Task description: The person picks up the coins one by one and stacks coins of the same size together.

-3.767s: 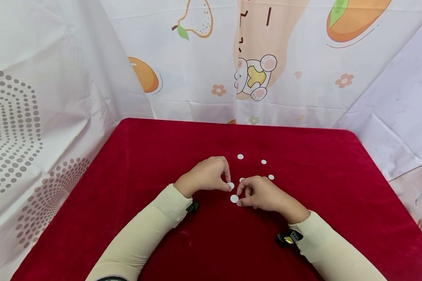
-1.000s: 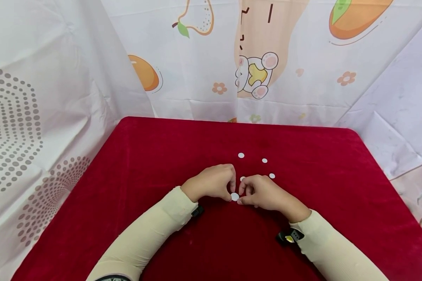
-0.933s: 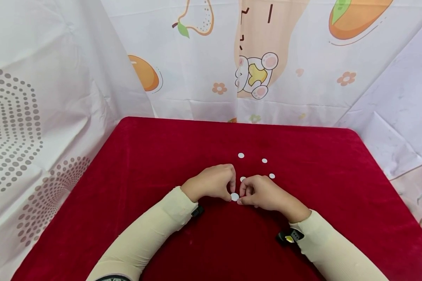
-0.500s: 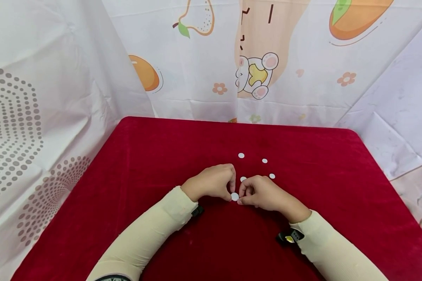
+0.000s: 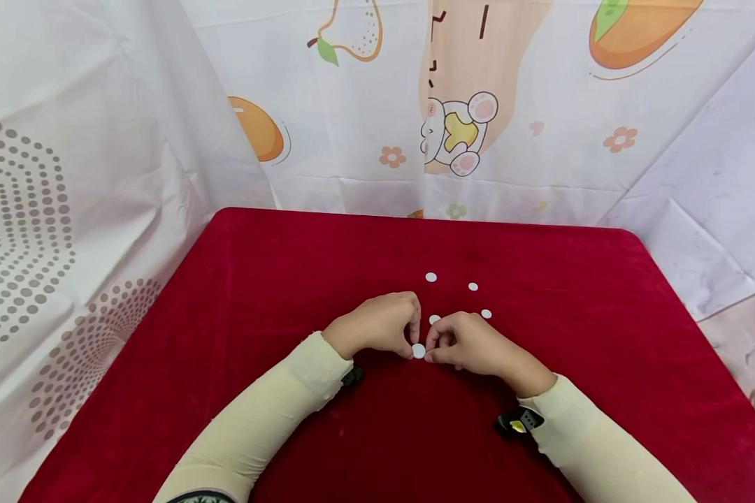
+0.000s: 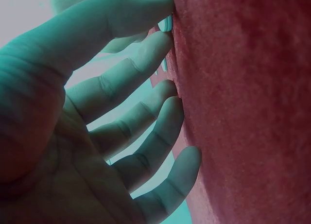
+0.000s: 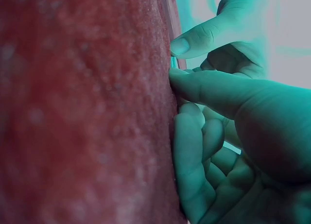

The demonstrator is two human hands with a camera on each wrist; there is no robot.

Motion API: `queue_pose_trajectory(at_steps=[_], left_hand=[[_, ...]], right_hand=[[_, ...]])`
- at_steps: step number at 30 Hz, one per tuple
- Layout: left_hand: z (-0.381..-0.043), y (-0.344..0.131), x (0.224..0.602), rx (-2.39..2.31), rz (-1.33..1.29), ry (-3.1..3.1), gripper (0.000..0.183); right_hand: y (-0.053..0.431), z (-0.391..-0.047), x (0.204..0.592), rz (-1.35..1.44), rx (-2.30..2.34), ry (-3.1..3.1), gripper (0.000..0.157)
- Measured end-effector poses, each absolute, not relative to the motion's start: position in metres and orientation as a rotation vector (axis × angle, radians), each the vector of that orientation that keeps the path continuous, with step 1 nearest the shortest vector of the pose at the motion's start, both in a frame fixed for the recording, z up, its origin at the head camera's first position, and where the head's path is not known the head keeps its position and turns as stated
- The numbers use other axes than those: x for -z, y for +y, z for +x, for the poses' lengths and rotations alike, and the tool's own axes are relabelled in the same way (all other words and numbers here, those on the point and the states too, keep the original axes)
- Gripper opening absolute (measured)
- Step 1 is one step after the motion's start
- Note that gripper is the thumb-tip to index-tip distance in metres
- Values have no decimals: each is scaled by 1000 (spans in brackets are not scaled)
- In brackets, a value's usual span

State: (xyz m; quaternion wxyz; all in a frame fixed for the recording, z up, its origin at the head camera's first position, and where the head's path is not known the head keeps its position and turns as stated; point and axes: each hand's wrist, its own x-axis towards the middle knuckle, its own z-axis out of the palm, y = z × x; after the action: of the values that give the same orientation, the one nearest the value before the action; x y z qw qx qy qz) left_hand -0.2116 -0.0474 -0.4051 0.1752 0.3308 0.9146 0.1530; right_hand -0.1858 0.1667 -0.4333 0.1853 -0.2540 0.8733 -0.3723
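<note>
A small stack of flat white discs [image 5: 418,351] lies on the red cloth between my two hands. My left hand [image 5: 380,325] holds its left side with thumb and index finger; the left wrist view shows thin layers of the discs [image 6: 166,24] between them. My right hand [image 5: 475,344] touches the right side with thumb and index fingertips, its other fingers curled. In the right wrist view, both thumbs nearly meet around the disc edge [image 7: 173,62]. How many discs are stacked is hidden.
Loose white discs lie beyond the hands: one farther back [image 5: 430,277], one right of it, one nearer [image 5: 486,314], and one partly hidden behind the right hand [image 5: 435,319]. Red velvet cloth [image 5: 277,272] covers the table. Printed white curtains [image 5: 340,126] hang behind and beside it.
My left hand has come nearer, bringing the disc it pinched onto the disc at my right hand. Over the last second both hands stay almost still, and the stack looks slightly thicker.
</note>
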Motion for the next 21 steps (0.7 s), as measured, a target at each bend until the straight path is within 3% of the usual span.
queue_pose_trajectory(at_steps=[21], left_hand=[[-214, -50, 405, -420, 948, 2585, 25]], right_hand=[[168, -185, 434, -753, 1055, 2449, 9]])
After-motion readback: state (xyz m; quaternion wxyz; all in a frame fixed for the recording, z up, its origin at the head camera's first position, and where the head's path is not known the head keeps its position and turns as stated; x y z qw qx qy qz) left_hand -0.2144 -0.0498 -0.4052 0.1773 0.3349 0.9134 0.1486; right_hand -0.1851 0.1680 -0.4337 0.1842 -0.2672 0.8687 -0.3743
